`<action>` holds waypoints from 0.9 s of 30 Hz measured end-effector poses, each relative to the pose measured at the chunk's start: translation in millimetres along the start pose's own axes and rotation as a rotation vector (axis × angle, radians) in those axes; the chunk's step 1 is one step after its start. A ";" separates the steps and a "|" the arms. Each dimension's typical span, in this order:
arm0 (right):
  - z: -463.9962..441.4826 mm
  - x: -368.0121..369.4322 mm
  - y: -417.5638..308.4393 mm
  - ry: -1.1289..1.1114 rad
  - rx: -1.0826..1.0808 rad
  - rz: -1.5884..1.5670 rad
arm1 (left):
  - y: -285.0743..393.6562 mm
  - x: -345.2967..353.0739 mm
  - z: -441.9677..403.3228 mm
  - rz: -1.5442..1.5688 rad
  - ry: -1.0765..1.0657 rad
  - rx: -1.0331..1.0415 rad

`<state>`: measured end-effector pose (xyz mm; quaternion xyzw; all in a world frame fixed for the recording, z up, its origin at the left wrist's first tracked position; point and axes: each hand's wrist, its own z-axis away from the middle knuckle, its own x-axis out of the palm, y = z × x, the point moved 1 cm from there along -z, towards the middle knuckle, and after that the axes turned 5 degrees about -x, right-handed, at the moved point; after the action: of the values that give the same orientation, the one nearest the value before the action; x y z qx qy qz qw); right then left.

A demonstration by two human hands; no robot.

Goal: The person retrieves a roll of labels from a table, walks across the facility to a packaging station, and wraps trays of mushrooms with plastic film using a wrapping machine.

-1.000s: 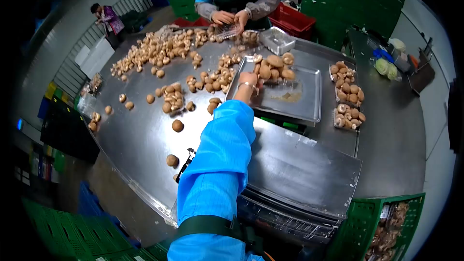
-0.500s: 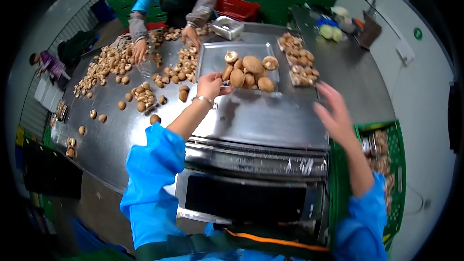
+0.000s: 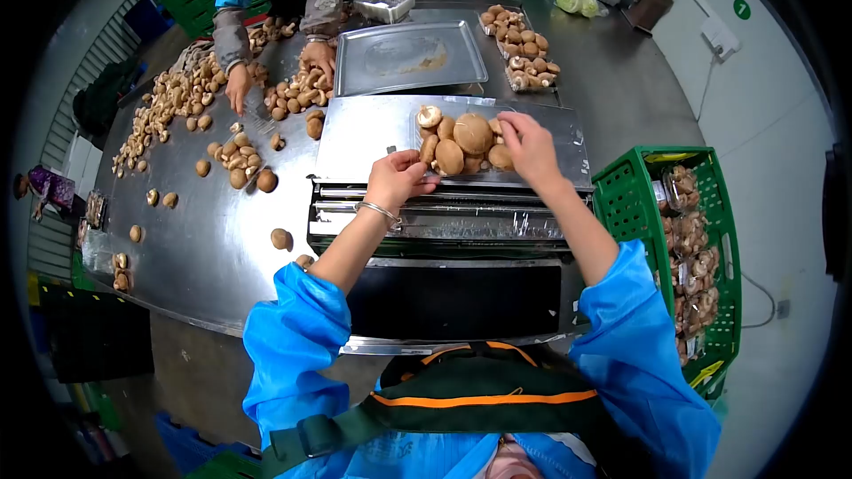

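Loose mushroom [image 3: 281,239] sits near your left sleeve [image 3: 298,324], so a leftward elbow swing could knock it; your left hand [image 3: 396,179] has thumb and fingers pinching the near-left corner of the mushroom pack [image 3: 469,144], which lies on the metal plate [image 3: 368,129] just beyond the rollers [image 3: 444,217]. Your right hand [image 3: 530,151] pinches its right edge, thumb and fingertips drawn together; caps pile high, so uneven lifting could tip some out, and a hard squeeze could bend the thin clear tray.

Left fingers [image 3: 405,158] and right fingers [image 3: 516,127] hold mushroom pack [image 3: 472,135] at opposite sides; metal tray [image 3: 390,58] beyond, green crate [image 3: 623,179] at right.
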<state>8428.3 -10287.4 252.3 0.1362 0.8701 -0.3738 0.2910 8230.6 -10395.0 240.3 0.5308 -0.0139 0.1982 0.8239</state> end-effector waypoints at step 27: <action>115.4 -167.0 -44.5 -0.382 0.440 -2.194 | 32.0 -60.6 140.8 0.725 -0.856 0.283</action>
<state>8587.3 -10405.3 315.6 -0.7108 0.3767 -0.5863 -0.0960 8190.2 -10526.3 315.3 0.6300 -0.5002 0.2352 0.5455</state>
